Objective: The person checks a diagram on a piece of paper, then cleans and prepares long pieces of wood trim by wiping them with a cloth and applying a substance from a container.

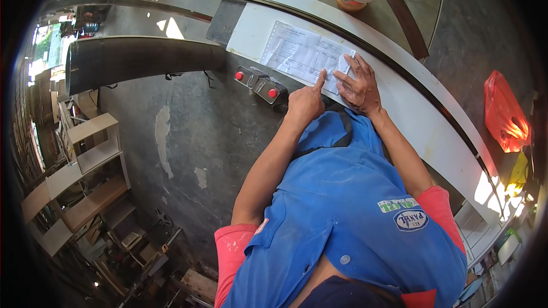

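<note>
Head cam: L hand (306,102) index out, rest curled, empty; R hand (361,86) spread on white rect. paper (294,49), near edge of white counter (418,121); keep flat.

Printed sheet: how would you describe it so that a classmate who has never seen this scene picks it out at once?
Find the long white board slanting from upper middle to lower right. On its upper-left part lies the printed sheet, the left hand pointing at it and the right hand over its right end. Rows of fine print distinguish it from the plain board.
</note>
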### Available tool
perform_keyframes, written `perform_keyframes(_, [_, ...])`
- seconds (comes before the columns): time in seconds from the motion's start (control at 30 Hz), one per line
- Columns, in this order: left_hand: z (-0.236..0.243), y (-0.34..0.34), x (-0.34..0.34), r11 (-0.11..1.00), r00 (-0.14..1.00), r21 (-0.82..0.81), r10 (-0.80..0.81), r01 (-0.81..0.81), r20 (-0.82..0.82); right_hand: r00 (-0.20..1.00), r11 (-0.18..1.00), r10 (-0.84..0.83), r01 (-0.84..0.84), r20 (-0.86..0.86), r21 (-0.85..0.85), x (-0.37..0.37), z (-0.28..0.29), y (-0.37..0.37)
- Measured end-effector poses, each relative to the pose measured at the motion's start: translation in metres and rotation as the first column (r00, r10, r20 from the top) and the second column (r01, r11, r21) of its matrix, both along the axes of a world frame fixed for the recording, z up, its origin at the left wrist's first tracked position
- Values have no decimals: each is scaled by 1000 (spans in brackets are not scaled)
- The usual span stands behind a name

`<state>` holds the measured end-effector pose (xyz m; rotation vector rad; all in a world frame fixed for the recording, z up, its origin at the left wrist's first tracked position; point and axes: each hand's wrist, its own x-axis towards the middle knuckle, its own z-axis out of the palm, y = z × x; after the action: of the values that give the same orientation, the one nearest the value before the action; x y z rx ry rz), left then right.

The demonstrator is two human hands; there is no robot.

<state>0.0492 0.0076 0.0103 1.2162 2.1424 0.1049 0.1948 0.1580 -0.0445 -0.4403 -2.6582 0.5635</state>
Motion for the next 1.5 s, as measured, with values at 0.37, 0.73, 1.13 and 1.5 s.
perform_keyframes(0.37, [-3, 2, 1, 998, 1000, -52, -18, 18, 3, 1000, 1000, -13, 12, 8, 23, 0, -3, 1])
perform_keyframes(0.73, [2, 1, 1, 999, 1000, -39, -8, 8, 13, 1000, 1000, -25, 25, 12, 11, -1, 0, -1])
perform_keyframes(1.13, [-1, 1, 1, 999, 1000, -34, -9, 9, -1, 1000, 1000, -22, 22, 9, 15, -1, -2, -1])
perform_keyframes(1.5, [1, 1, 0, 999, 1000, -46, 2, -1, 23, 1000, 1000, -20, 20, 12, 13, -1, 0, -1])
